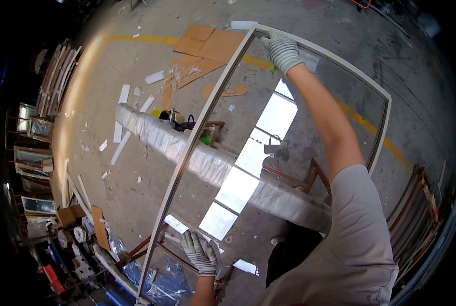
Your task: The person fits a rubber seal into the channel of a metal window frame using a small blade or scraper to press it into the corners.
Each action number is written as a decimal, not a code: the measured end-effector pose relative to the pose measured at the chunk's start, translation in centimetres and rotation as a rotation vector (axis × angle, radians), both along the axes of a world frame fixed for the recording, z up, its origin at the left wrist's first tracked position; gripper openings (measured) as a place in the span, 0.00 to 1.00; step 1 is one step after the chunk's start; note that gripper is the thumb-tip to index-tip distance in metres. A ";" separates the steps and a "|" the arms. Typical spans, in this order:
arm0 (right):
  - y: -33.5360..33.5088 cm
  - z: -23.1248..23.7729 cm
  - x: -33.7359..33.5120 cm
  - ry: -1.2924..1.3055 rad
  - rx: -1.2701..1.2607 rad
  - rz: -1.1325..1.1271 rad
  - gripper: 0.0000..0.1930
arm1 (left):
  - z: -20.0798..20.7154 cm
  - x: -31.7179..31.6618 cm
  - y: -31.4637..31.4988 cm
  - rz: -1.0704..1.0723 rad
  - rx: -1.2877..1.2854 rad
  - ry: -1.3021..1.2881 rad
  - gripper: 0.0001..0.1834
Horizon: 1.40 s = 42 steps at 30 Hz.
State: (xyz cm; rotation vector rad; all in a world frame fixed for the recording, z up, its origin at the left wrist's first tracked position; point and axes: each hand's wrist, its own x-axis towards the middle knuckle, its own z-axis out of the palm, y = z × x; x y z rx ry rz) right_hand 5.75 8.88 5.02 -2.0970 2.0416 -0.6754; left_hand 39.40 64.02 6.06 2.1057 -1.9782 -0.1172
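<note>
A large framed glass window panel (174,179) stands tilted in front of me, its pale frame running from lower left to the far right. Daylight reflects off the glass (237,186) in bright panes. My right hand (283,51), in a grey striped work glove, closes over the frame's far edge near the top corner. Lower down, my left hand (200,253), gloved the same way, lies with fingers stretched out at the glass near the lower left side of the frame. Whether its palm presses the pane cannot be made out.
Behind the panel runs a padded bar wrapped in clear plastic (156,133), on brown metal legs (317,176). Cardboard sheets (215,43) and white strips (122,113) litter the concrete floor. Framed pieces (34,158) line the left; long profiles (416,219) lean at the right.
</note>
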 end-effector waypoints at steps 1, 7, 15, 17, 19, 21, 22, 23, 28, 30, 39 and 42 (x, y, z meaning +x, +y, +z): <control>0.1 -0.1 0.0 0.000 -0.001 -0.001 0.17 | 0.0 0.0 0.0 0.003 0.001 0.000 0.31; 1.9 -1.0 -0.9 0.237 -0.228 0.150 0.16 | -0.2 0.0 0.2 0.008 0.001 0.001 0.31; 2.5 -1.6 -0.3 -0.298 -0.230 -0.079 0.15 | -0.1 -0.1 0.1 -0.001 -0.007 0.019 0.32; 2.3 -1.0 0.9 -0.369 -0.117 -0.126 0.15 | 0.0 -0.1 0.1 0.004 -0.008 0.018 0.32; 1.1 -1.5 2.0 -0.442 -0.003 -0.173 0.15 | 0.2 -0.1 0.2 0.010 -0.004 0.011 0.32; -1.2 -3.6 2.6 -0.695 0.176 -0.225 0.16 | -0.2 0.0 0.2 0.005 0.001 0.011 0.32; -1.4 -3.9 3.1 -0.796 0.212 -0.297 0.16 | -0.4 0.1 0.2 0.007 0.011 0.009 0.32; -2.2 -4.6 3.2 -0.797 0.208 -0.298 0.16 | -0.4 0.0 0.2 0.005 0.008 0.008 0.32; -2.3 -2.9 5.3 -1.301 0.121 -0.348 0.12 | -0.1 -0.1 0.3 0.022 0.013 0.011 0.32; -1.7 -1.5 5.3 -1.362 0.130 -0.361 0.11 | -0.1 -0.1 0.4 0.026 0.013 0.009 0.32; -2.1 -2.0 4.6 -1.158 0.175 -0.287 0.07 | 0.1 -0.2 0.2 0.017 0.016 -0.002 0.31; -4.0 -3.9 2.4 -0.863 0.143 -0.175 0.08 | -0.5 0.0 -0.1 -0.005 0.020 0.015 0.32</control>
